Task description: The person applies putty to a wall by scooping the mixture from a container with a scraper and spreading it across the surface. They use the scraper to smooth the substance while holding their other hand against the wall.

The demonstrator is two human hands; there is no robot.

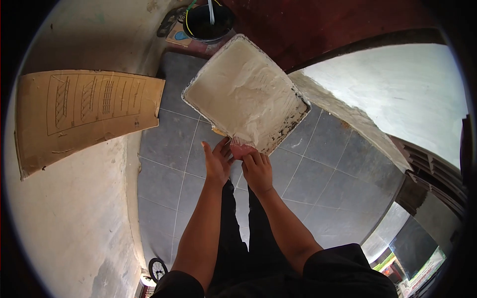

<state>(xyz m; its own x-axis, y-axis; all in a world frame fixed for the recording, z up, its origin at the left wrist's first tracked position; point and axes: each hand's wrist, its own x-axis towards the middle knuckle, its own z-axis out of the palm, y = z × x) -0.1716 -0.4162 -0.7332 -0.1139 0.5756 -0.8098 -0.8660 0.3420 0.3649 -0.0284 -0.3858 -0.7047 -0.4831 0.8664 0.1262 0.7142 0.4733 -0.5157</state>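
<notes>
A large square tray (218,84) of pale, wet putty (253,99) lies in front of me, its rim crusted with dried smears. At its near corner my right hand (258,171) grips a flat red putty scraper (242,149), whose far edge is coated with putty. My left hand (217,161) is beside the scraper's left side, thumb spread away and fingers stretched toward it. Its fingertips come right up to the scraper and the tray's corner, partly hidden there.
A black bucket (208,35) with a yellow handle stands beyond the tray, near a pair of shoes (169,22). Cardboard (94,114) leans on the left wall. Grey tiles (318,169) cover the floor, with a low wall (357,119) on the right. A bicycle wheel (158,269) shows lower left.
</notes>
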